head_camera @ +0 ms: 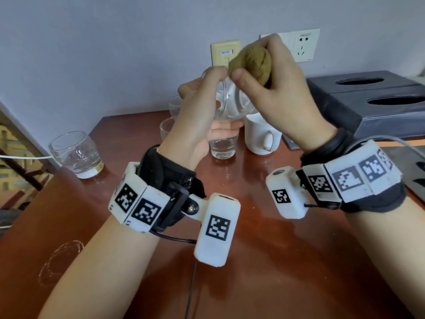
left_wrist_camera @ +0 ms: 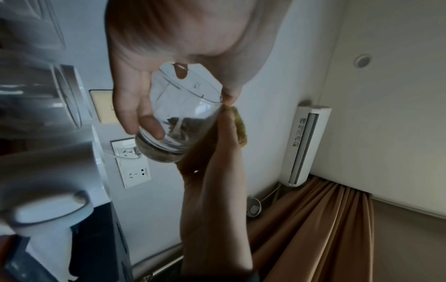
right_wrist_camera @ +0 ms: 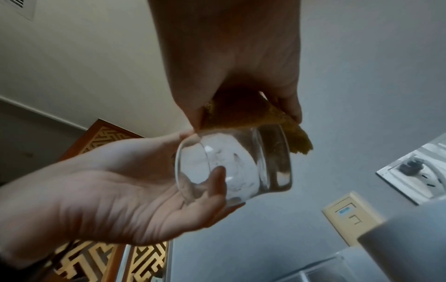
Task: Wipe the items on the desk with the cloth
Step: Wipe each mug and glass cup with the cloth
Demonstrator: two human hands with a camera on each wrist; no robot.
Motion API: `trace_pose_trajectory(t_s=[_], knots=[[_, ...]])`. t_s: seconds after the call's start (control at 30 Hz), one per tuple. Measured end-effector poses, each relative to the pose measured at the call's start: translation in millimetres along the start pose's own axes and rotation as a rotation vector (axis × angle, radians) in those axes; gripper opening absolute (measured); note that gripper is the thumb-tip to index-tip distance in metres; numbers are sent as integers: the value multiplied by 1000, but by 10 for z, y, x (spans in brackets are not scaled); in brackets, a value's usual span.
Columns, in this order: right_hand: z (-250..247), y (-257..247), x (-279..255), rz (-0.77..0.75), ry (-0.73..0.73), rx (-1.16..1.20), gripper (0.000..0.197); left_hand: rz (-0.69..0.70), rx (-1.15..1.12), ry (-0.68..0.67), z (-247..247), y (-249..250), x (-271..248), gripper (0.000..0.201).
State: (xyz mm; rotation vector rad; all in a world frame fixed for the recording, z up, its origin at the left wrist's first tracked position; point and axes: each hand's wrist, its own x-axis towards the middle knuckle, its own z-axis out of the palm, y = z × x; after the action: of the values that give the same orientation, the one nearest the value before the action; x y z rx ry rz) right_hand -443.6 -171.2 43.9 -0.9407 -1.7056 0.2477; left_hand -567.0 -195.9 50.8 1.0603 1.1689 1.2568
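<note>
In the head view, the left hand [head_camera: 202, 107] is holding a clear glass [head_camera: 232, 104] on its side above the surface [head_camera: 264, 226], fingers curling around its wall, while the right hand [head_camera: 273, 81] is clutching a bunched olive cloth [head_camera: 251, 63] and pressing it against the glass near the rim. Three more glasses and a white mug [head_camera: 262, 137] are standing on the surface beneath, with a dark tissue box [head_camera: 368, 100] to the right. In the left wrist view, the glass [left_wrist_camera: 178, 118] is sitting between the left hand's thumb and fingers [left_wrist_camera: 135, 106], and the cloth [left_wrist_camera: 239, 129] is lying along its outer wall under the right hand [left_wrist_camera: 217, 156]. In the right wrist view, the cloth [right_wrist_camera: 260, 122] is touching the upper side of the glass [right_wrist_camera: 231, 164], which the left hand [right_wrist_camera: 135, 194] is cradling from below. To wipe well, the left hand should probably be turning the glass slowly while the cloth is rubbing round the whole wall, with pressure kept light so the smooth glass is not slipping out.
</note>
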Motion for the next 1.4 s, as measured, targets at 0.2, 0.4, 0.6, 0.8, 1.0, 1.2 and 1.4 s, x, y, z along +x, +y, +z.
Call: trace_pose_trajectory(t_s=[0.2,0.4,0.6,0.8,1.0,1.2,1.4], knots=[[40,20,-76,-248,-138,-49,36,6,-120,-36,-113,90,10,37],[55,36,-12,-278,-90,55,35,19,-157,-5,-175,160,44,37],[-72,-25,8,163,-52,375,15,24,-183,-59,-183,152,42,51],[182,-79,-115,302,-67,384,28,162,-300,-23,-228,146,77,56],[155,-243,-90,408,-28,544,59,382,-139,-58,-266,194,41,79],[-16,-199,-29,341,27,637,39,464,76,-151,-424,249,67,47],[-81,-177,-20,271,71,565,34,514,218,-230,-395,191,50,51]])
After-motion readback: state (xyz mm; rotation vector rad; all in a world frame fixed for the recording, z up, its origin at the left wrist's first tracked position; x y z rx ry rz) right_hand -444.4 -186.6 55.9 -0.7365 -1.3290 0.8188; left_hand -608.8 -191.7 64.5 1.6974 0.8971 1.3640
